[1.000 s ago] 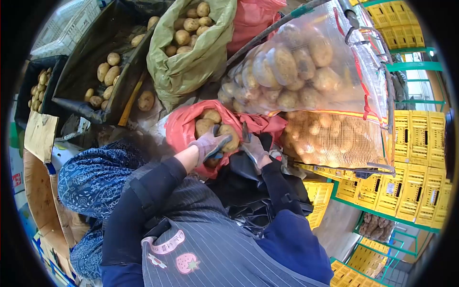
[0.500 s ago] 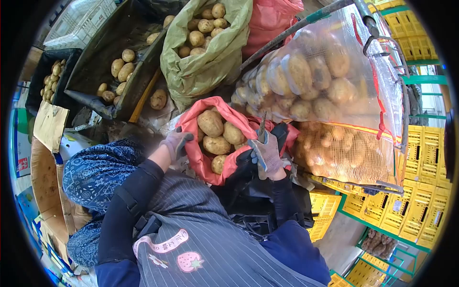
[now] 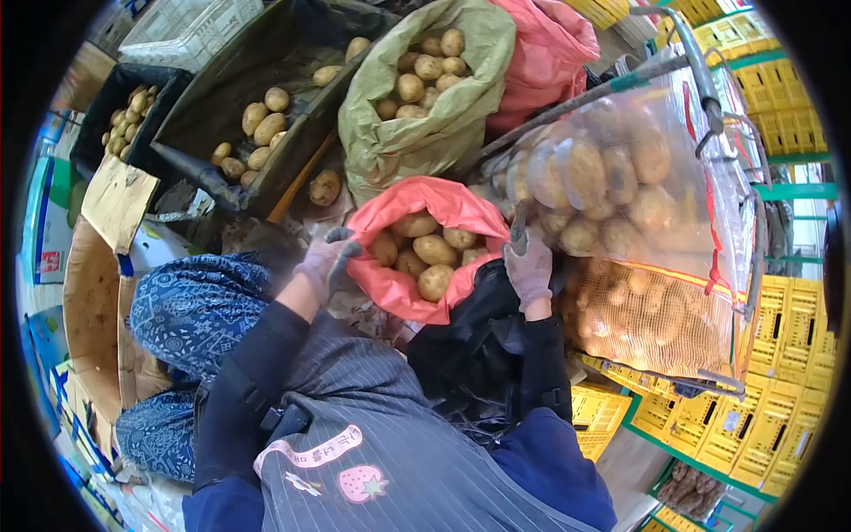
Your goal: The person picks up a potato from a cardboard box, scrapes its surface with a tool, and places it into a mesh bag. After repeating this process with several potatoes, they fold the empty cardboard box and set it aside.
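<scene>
A red woven bag (image 3: pixel 387 294) stands open in front of me, with several potatoes (image 3: pixel 434 250) inside. My left hand (image 3: pixel 324 263), in a light glove with grey fingertips, is closed on the bag's left rim. On the opposite side, my right hand (image 3: pixel 529 266) is closed at the right rim, thumb side up. A narrow, dark grey blade-like piece (image 3: pixel 519 222) sticks up from that hand; I cannot tell what tool it belongs to. Black sheeting (image 3: pixel 470 341) lies below the right hand.
A green sack (image 3: pixel 390 146) of potatoes and another red sack (image 3: pixel 545 62) stand behind. To the left are a dark trough (image 3: pixel 213 115) and a black crate (image 3: pixel 89 133), both holding potatoes. Clear and mesh potato bags (image 3: pixel 647 239) in a metal frame rise at right, by yellow crates (image 3: pixel 718 434).
The red bag's mouth has been pulled wider and rounder, and its potatoes have shifted. My right hand has turned more upright at the rim. The whole view has moved slightly.
</scene>
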Action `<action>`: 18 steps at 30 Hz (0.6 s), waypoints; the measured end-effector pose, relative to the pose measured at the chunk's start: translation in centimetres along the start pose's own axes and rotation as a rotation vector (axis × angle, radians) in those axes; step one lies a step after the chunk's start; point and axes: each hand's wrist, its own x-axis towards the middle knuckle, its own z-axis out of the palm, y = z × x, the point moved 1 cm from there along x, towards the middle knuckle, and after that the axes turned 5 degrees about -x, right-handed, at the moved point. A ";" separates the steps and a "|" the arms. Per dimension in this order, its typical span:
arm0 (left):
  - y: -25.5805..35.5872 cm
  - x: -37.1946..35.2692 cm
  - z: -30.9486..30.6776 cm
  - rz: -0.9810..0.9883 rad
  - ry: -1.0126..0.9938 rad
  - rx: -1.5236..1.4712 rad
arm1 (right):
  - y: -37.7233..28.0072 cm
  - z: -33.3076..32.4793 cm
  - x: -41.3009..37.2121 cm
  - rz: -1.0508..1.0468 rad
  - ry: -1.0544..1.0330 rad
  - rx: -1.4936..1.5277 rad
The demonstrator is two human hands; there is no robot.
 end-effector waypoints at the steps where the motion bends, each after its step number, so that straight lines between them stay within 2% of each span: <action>1: 0.4 -0.5 0.7 -0.058 0.023 0.018 | 0.3 0.8 -0.2 -0.059 0.053 -0.021; 2: 0.4 -1.0 1.7 -0.119 0.046 0.035 | 1.1 1.0 -0.3 -0.035 0.063 0.005; 4: -0.6 -1.1 1.8 -0.091 -0.038 -0.096 | 1.4 0.8 -0.6 0.012 0.076 0.060; 8: -1.3 -0.7 2.4 -0.016 -0.228 -0.319 | 3.0 0.0 -1.1 0.095 0.083 -0.129; 9: 0.5 -3.5 4.4 -0.118 -0.098 -0.334 | 2.1 -0.8 -1.1 0.208 0.013 -0.225; 11: -1.8 -1.8 4.0 0.369 -0.356 -0.052 | 2.6 -0.7 -1.6 0.241 0.015 -0.205; 12: 0.1 -3.8 6.2 0.085 -0.363 -0.302 | 2.7 -0.6 -2.1 0.256 0.011 -0.196; 15: 1.8 -4.0 7.9 0.224 -0.381 -0.151 | 3.2 0.7 -3.3 0.195 0.096 -0.198; 18: 1.3 -4.9 8.9 0.497 -0.387 0.036 | 4.1 1.5 -3.6 0.219 0.137 -0.183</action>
